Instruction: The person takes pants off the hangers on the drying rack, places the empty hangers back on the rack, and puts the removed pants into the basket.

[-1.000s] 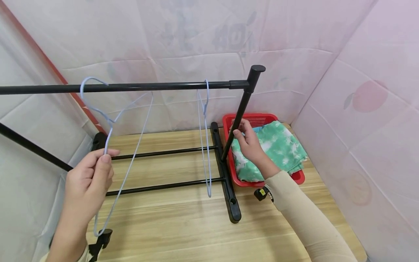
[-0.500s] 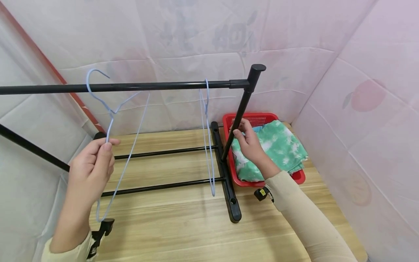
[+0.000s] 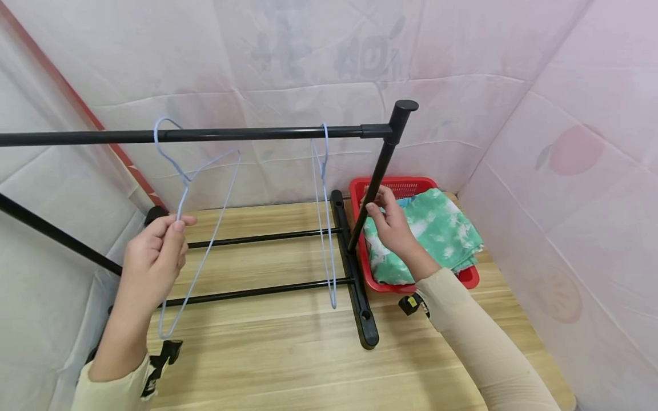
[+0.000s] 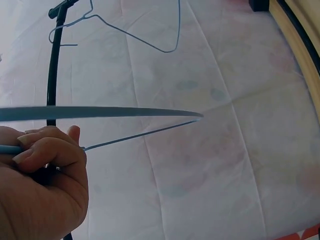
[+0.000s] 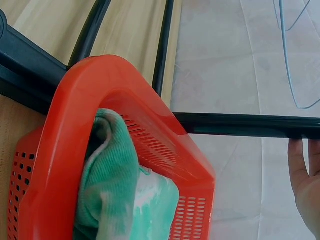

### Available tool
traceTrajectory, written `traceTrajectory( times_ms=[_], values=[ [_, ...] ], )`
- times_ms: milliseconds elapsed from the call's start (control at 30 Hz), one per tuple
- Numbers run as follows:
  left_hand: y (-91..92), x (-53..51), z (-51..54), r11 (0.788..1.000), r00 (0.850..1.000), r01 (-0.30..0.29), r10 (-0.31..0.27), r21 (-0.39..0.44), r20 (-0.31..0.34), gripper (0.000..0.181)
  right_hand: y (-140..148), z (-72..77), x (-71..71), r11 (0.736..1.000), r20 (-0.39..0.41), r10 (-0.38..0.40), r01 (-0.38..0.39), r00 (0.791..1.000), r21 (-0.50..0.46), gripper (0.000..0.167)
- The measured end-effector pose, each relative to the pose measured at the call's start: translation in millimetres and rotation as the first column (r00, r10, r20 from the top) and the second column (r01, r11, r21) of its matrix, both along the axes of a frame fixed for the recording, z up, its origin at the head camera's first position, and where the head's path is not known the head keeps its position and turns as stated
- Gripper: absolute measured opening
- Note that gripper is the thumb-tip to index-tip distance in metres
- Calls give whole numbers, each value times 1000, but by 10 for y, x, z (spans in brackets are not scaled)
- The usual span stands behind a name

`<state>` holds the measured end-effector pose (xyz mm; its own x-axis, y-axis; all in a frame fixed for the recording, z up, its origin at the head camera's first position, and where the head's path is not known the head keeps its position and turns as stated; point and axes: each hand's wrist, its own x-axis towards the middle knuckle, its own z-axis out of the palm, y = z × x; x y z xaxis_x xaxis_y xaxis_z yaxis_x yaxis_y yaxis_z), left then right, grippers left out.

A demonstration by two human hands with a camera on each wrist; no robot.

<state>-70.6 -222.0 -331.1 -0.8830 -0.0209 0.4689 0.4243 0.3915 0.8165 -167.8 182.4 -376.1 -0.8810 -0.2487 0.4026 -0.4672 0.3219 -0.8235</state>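
My left hand (image 3: 153, 254) pinches one arm of a light blue wire hanger (image 3: 185, 180) between thumb and forefinger. The hanger's hook curves over the black top bar (image 3: 257, 135) of a clothes rack; in the left wrist view its wire (image 4: 100, 113) runs past the fingers. Farther right, a second blue hanger (image 3: 323, 169) hangs from the same bar, touched by neither hand. My right hand (image 3: 393, 225) holds the rack's slanting end post (image 3: 381, 171), thumb in front and fingers partly hidden behind it. In the right wrist view, fingertips (image 5: 296, 155) meet the post.
A red basket (image 3: 472, 279) with folded green-and-white tie-dye cloth (image 3: 437, 228) stands right of the rack foot (image 3: 360, 297), on a wood-grain table (image 3: 288, 354). Two black lower rails cross the rack's base. Pale printed sheets (image 3: 288, 68) wall in the back and sides.
The left hand and its hanger have shifted right; the hook rose above the bar, then came down onto it. The second hanger swung slightly. My right hand stays on the post.
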Motion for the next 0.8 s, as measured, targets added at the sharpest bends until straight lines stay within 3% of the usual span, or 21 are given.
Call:
traceTrajectory(
  times_ms=[500, 700, 800],
  values=[
    [-34, -12, -90, 999, 998, -39, 41, -36, 50, 27, 8, -21, -6, 1000, -11, -9, 9, 1000, -1, 34],
    [-55, 12, -81, 989, 997, -52, 59, -138, 48, 26, 51, 22, -1, 999, -9, -12, 12, 1000, 50, 35],
    [-82, 60, -46, 969, 994, -58, 78, -240, 77, 31, 130, 37, 4, 991, -69, -49, 58, 996, 122, 42]
  ],
)
